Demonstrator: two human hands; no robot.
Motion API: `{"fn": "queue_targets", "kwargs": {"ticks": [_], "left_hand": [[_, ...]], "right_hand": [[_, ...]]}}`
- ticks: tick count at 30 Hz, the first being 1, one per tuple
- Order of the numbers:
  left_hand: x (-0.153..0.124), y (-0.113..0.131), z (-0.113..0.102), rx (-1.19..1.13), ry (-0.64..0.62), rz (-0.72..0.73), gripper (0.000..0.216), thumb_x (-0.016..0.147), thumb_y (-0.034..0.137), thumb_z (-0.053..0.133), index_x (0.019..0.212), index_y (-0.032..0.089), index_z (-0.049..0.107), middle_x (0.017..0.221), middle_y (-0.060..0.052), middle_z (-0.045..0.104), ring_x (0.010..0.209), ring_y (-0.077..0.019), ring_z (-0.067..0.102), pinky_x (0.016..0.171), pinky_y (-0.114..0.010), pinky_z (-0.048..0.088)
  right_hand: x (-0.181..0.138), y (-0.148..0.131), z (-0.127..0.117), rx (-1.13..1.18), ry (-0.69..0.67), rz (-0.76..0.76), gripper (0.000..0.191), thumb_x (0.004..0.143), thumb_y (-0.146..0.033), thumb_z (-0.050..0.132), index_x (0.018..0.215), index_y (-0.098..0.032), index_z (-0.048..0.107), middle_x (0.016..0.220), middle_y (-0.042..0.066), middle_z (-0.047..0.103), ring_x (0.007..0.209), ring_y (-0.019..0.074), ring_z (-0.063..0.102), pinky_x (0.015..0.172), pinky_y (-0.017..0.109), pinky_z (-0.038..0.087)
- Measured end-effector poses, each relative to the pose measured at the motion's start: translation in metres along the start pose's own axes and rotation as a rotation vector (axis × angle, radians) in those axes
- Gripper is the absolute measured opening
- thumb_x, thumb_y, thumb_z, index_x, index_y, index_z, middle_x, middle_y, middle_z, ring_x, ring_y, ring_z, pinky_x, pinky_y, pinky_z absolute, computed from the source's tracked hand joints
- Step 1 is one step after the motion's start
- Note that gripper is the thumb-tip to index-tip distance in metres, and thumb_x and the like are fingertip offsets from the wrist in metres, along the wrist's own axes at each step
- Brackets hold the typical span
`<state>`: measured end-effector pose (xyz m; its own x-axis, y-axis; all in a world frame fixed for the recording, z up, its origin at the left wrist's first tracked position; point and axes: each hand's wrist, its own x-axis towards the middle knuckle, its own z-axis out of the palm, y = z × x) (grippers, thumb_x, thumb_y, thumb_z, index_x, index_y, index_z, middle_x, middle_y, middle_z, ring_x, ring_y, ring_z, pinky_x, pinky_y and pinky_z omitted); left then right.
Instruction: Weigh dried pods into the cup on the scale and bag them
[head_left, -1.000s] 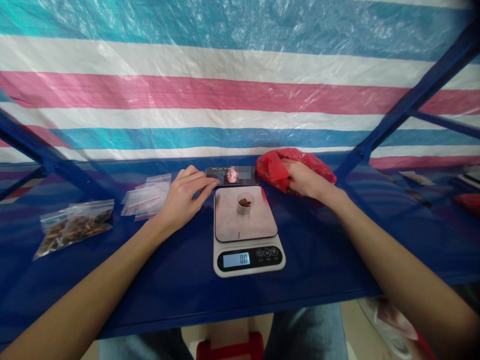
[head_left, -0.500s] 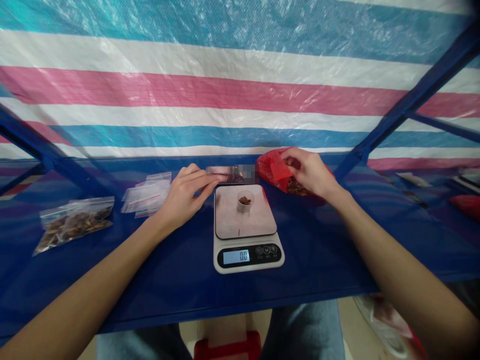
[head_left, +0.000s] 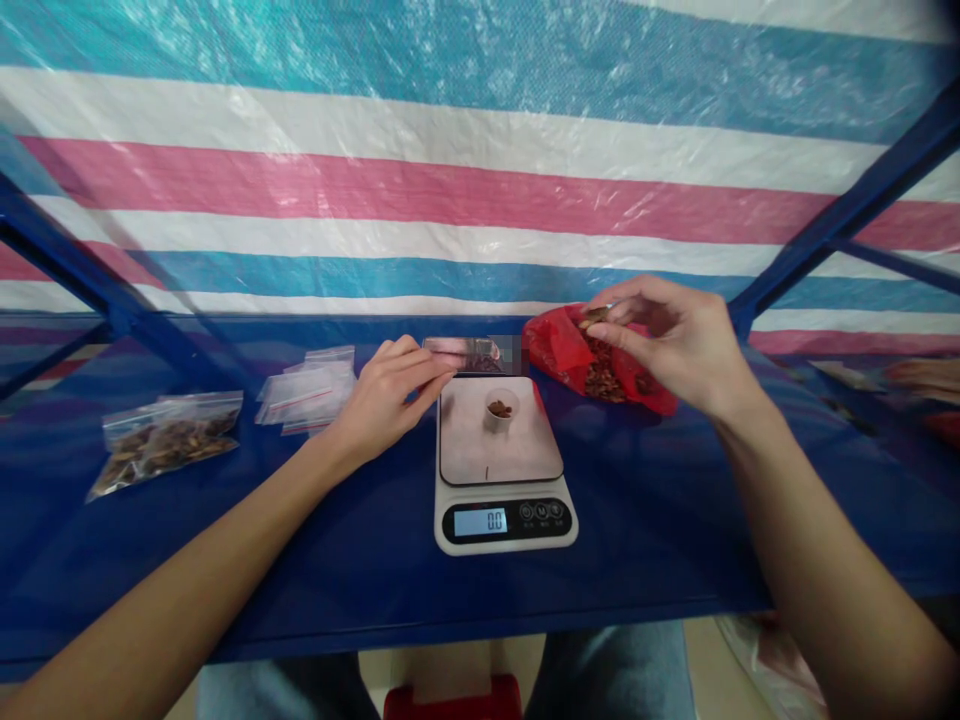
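Above the red plastic bag [head_left: 570, 352], the right hand [head_left: 675, 345] is held raised, its fingertips [head_left: 600, 318] pinched together on a few small brown pieces. More brown pieces are seen inside the open bag just below those fingertips. Left of the fingertips, a small cup [head_left: 500, 409] with a few brown pieces is set on the kitchen scale [head_left: 501, 465], whose display is read as 0.0. The left hand [head_left: 386, 395] is rested on the blue shelf [head_left: 300, 560], fingers loosely curled together, tips touching a phone [head_left: 465, 353] behind the scale. Left of that hand, empty zip bags [head_left: 304, 398] and filled zip bags [head_left: 166, 446] are laid.
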<state>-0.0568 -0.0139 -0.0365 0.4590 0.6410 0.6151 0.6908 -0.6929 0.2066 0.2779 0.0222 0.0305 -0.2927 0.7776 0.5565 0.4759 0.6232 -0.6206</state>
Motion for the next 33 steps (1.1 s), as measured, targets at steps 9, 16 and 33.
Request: {"fn": "queue_targets", "kwargs": {"ticks": [9,16,33], "left_hand": [[-0.002,-0.003,0.001,0.012,-0.013,-0.011,0.031,0.109,0.033,0.051,0.115,0.019,0.077,0.089,-0.006,0.075,0.087,-0.0205,0.057,0.076,-0.037,0.038],[-0.003,-0.003,0.003,0.010,0.001,0.004,0.026,0.107,0.032,0.054,0.109,0.020,0.077,0.085,-0.004,0.074,0.085,-0.0203,0.056,0.076,-0.037,0.037],[-0.001,-0.001,0.002,0.018,0.033,0.040,0.024,0.106,0.029,0.056,0.102,0.017,0.076,0.086,-0.005,0.075,0.084,-0.0196,0.055,0.076,-0.037,0.040]], "right_hand": [[-0.012,-0.044,0.055,0.067,-0.447,-0.198,0.008,0.098,-0.028,0.071,0.104,-0.023,0.074,0.100,0.004,0.077,0.085,0.0190,0.071,0.079,0.032,0.056],[-0.014,-0.041,0.057,0.028,-0.486,-0.236,0.010,0.100,-0.023,0.067,0.107,-0.023,0.075,0.104,0.006,0.075,0.090,0.0200,0.070,0.080,0.032,0.055],[-0.013,-0.037,0.058,0.042,-0.471,-0.315,0.017,0.100,-0.023,0.068,0.113,-0.022,0.078,0.112,0.008,0.076,0.100,0.0207,0.073,0.086,0.032,0.057]]}}
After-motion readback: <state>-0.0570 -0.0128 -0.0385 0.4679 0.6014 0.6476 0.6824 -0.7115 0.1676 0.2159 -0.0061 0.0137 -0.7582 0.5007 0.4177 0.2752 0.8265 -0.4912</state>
